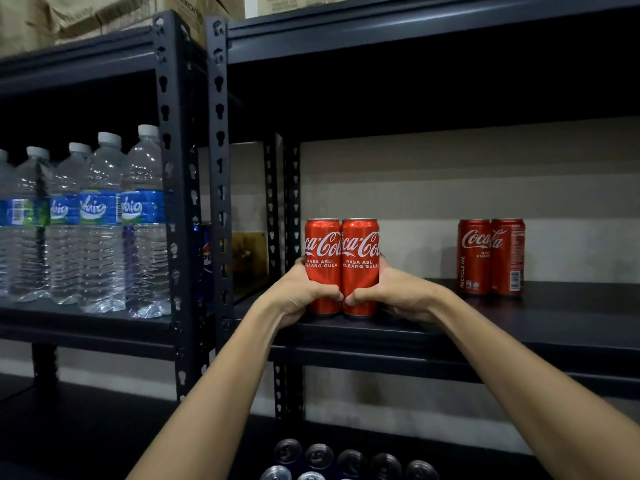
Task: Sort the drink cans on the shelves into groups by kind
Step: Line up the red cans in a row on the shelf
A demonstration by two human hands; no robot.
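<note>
Nearest to me, on the shelf below, a cluster of can tops [349, 460] stands in rows along its front edge — silver lids up, labels hidden, kind not determinable from here.

At the front edge of the middle shelf [519, 327], toward its left end beside the upright post [221, 188], I hold two red Coca-Cola cans. My left hand [298, 292] grips the left can [322, 258], fingers wrapped behind it and thumb curled across its lower front. My right hand [391, 294] grips the right can [360, 258] the same way. The two thumbs almost meet at the seam between the cans. Both cans are upright, long axes vertical, sides touching, bases at or just above the shelf surface — I cannot tell which.

The deciding relation: a second pair of red Coca-Cola cans [491, 256] stands farther back on the same shelf, to my right and well apart from the held pair. They are the same kind, upright and touching each other. My right hand is the nearer one to them, so I judge that joining the groups calls for a rightward and rearward carry, led by the right side, with the cans kept vertical.

Beyond the post, on the neighbouring shelf to the left, water bottles [100, 220] stand in a row, with a blue Pepsi can [206, 258] partly hidden behind the post.
</note>
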